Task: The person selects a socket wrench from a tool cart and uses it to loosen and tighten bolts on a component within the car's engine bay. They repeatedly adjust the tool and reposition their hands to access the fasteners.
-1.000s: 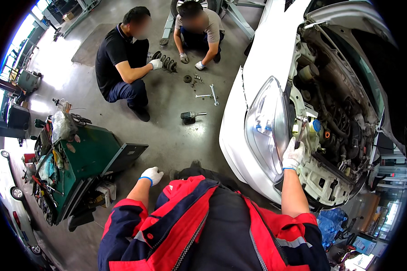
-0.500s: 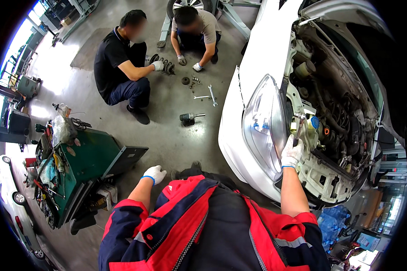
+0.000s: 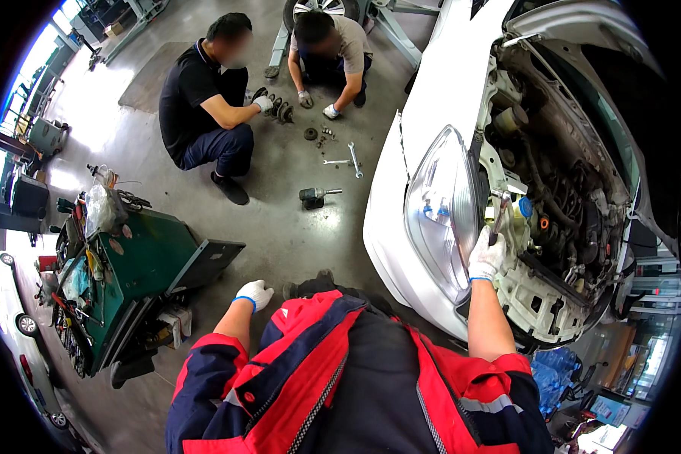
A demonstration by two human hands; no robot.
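Observation:
My right hand (image 3: 486,257), in a white glove with a blue cuff, is closed round a dark-handled metal tool (image 3: 499,216). Its metal shaft points up between the headlight (image 3: 440,212) and the engine bay (image 3: 560,204) of a white car; what its tip touches is too small to tell. Near the reservoir with a blue cap (image 3: 523,206), the tool stands close to the front edge of the bay. My left hand (image 3: 256,293), gloved too, hangs low over the floor left of my body, fingers curled in, with nothing visible in it.
A green tool cart (image 3: 151,253) piled with tools stands at the left, its door swung out. On the floor lie an impact wrench (image 3: 319,197) and wrenches (image 3: 354,160). Two people crouch ahead by a coil-spring strut (image 3: 280,108). The raised hood (image 3: 613,83) overhangs the right.
The view has shifted slightly, so the cart sits a little further left. Both my hands keep nearly the same pose, and the right one still grips the dark-handled tool.

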